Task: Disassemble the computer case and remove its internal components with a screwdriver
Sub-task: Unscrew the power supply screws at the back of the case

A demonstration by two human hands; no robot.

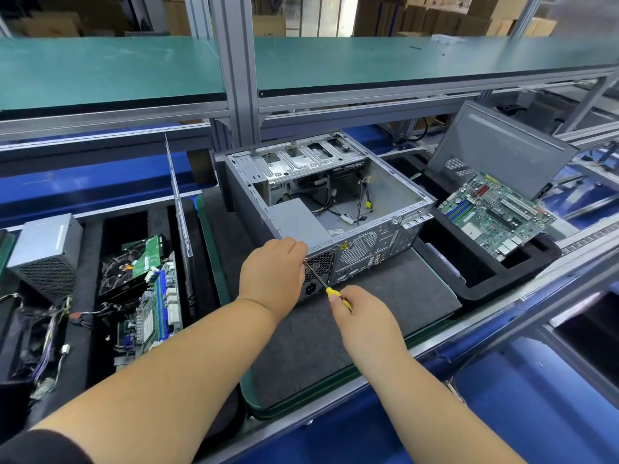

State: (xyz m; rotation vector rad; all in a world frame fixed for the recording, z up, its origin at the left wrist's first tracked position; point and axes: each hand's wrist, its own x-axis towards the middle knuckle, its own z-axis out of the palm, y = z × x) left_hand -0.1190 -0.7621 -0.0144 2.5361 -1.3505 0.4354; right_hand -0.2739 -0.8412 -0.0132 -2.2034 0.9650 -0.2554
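Head view:
Case (338, 199): lies open on the mat, rear panel facing the person, so its screws can be reached.
Left hand (273, 274): fingers curled at the driver tip, likely steadying it; grasp unclear.
Right hand (360, 318): grips the screwdriver (330, 291).
Count: two motherboards out, one each side.

Head camera looks forward and down, close over the workbench (335, 346).

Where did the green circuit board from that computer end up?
In the head view, the motherboard lies tilted on the black foam tray right of the open case, just in front of the leaning grey side panel.
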